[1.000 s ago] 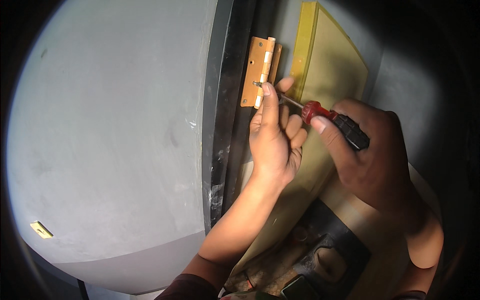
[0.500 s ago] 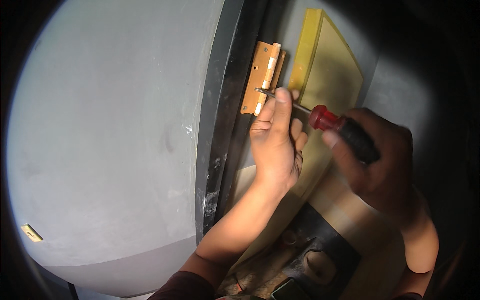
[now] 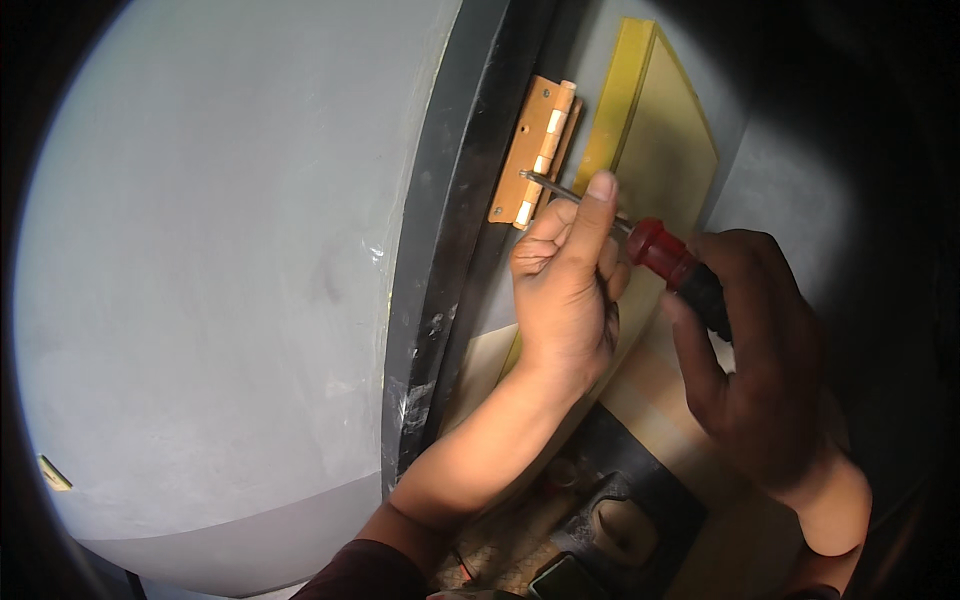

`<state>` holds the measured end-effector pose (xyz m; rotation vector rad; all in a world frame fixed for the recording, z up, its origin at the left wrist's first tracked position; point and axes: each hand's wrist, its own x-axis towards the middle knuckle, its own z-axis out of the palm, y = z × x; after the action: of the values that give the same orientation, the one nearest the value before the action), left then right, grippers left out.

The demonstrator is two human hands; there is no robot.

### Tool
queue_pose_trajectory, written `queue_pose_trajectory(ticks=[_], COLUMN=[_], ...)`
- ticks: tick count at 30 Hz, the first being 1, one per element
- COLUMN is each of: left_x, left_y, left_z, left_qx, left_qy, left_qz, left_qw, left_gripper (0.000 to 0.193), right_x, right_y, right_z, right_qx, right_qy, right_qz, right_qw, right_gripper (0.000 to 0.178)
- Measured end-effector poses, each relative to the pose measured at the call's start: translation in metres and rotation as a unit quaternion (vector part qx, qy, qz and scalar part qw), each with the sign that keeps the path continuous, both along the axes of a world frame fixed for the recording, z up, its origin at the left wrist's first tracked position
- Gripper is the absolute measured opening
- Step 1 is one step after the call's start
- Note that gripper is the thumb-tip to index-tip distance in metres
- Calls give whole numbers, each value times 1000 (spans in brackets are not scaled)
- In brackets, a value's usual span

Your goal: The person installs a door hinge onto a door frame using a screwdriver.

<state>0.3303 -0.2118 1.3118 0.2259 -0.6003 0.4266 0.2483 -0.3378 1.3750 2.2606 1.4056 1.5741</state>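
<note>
A screwdriver [image 3: 657, 250] with a red collar and black handle slants up to a copper-coloured hinge [image 3: 516, 160] on a dark door frame. Its tip meets a screw in the lower half of the hinge leaf. My left hand [image 3: 565, 300] is closed round the metal shaft, thumb pointing up, just below the hinge. Around the handle's back end my right hand [image 3: 765, 350] keeps a loose hold, with the thumb on one side and the fingers on the other. Other screw heads show near the leaf's top and bottom corners.
A wide grey panel [image 3: 230, 250] fills the left side, with a small yellowish plate [image 3: 55, 473] low on it. Right of the hinge stands a yellow-edged door [image 3: 660, 110]. Below, a dark phone-like object [image 3: 568, 578] and a roll-shaped thing [image 3: 622, 530] lie in shadow.
My right hand's grip has loosened and turned around the handle, with the thumb now apart from it. The left hand still holds the shaft. The whole view has shifted slightly.
</note>
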Motion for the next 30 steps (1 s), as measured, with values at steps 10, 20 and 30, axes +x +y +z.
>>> queue_pose_trajectory(ticks=[10,20,30], left_x=[12,4,4], left_y=[19,17,18], left_z=[-12,-16,-12], left_qx=[43,3,8], left_qy=[-72,-98,-9], left_qz=[-31,-157,-53], left_qw=[996,983,999], left_gripper=[19,19,21], right_x=[-7,-9,-30], right_y=[-2,-2,9], right_z=[74,24,22], right_qx=[204,50,157], right_qy=[614,158,311], right_qz=[7,-73,14], right_qw=[762,983,937], right_gripper=[36,30,54])
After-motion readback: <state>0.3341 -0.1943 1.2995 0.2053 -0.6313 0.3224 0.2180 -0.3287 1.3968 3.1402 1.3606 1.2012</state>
